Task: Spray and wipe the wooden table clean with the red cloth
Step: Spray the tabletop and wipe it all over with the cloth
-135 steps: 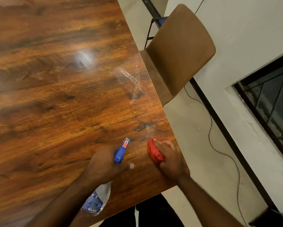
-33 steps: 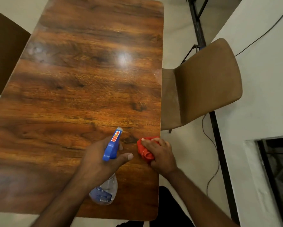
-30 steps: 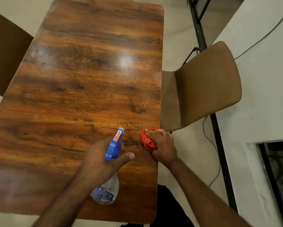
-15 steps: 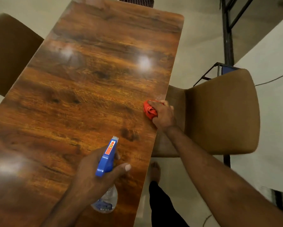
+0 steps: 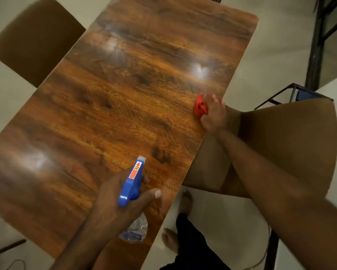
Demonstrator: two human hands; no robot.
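Wiping now. Right hand (image 5: 212, 116) grips the bunched red cloth (image 5: 200, 108), pressing it onto the counter (image 5: 124, 98) at the edge, with the chair (image 5: 290, 145) just behind the wrist. Left hand (image 5: 113, 209) grips the spray bottle (image 5: 133, 183), nozzle forward. We suggest firm overlapping strokes toward the left hand, spraying only ahead of the cloth.

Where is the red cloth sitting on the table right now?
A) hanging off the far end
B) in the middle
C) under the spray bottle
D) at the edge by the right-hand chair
D: the right hand holds the red cloth on the wooden table at its edge beside the brown chair, apart from the spray bottle in the left hand.
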